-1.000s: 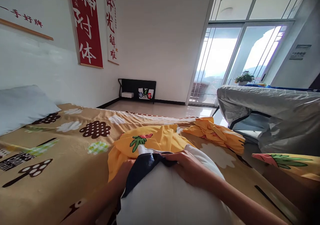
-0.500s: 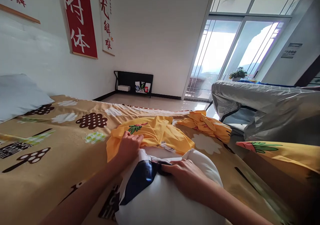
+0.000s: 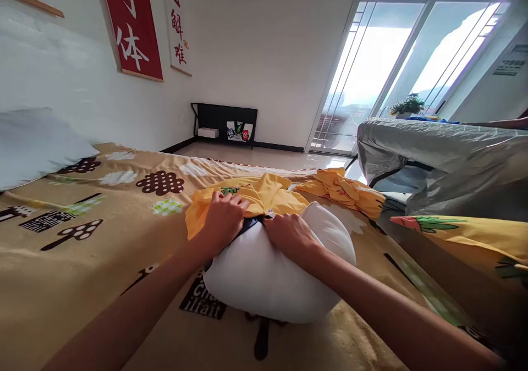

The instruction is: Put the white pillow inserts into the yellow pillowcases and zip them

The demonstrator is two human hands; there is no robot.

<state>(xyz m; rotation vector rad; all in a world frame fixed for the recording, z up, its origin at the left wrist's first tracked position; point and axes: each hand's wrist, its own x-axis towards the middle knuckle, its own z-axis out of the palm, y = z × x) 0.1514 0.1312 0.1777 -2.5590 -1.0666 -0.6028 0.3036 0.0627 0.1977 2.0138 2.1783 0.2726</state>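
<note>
Both arms reached forward over the patterned bedspread (image 3: 103, 261), where a white pillow (image 3: 268, 277) lay. The left hand (image 3: 225, 217) clutched the yellow pillowcase (image 3: 264, 195) at the pillow's far end. The right hand (image 3: 289, 236) pressed close beside it, its grip unclear.

Pillow (image 3: 272, 272): white matt cloth. Case (image 3: 256, 198): yellow printed cloth (creased). Bedspread (image 3: 103, 250): tan soft cloth. Cover (image 3: 445, 156): silver, glossy.

A pillow (image 3: 280, 272) lies on the bed (image 3: 103, 250), its far end against a pillowcase (image 3: 268, 195). The left hand (image 3: 225, 220) is on the pillowcase, and the right hand (image 3: 291, 236) is on the pillow, just beside it. A cloth (image 3: 342, 189) lies behind them to the right, and a second pillow (image 3: 37, 145) lies far left.
</note>
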